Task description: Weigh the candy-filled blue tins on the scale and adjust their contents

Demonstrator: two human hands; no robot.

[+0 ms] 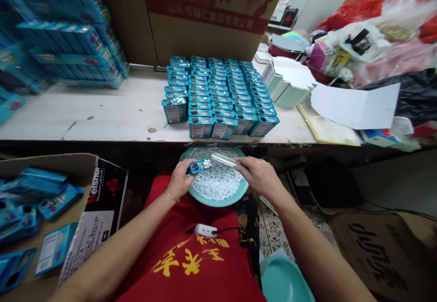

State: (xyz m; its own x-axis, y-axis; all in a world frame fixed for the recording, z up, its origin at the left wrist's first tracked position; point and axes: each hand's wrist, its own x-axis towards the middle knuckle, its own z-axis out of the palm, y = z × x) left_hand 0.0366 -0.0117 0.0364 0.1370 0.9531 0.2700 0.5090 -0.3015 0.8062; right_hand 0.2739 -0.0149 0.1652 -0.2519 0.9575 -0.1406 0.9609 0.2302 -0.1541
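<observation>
My left hand (180,179) is closed around a small blue candy box (198,166), tilted over the bowl. White candies (206,163) sit heaped at one end of its top. My right hand (259,174) grips a narrow, shiny metal scoop (223,159), its far end close to the box and over the bowl. Beneath both hands, a turquoise bowl (218,203) full of white candy pellets rests at my lap. On the table stand tight rows of open blue candy boxes (200,126). One box (175,110) at the front left has candies on top.
Stacked blue cartons (75,56) stand at the table's left. A large cardboard box (205,24) backs the rows. White card pieces (290,83) and plastic bags (392,42) lie right. Below left, an open carton (92,211) holds blue boxes; a turquoise basin (287,279) is below right.
</observation>
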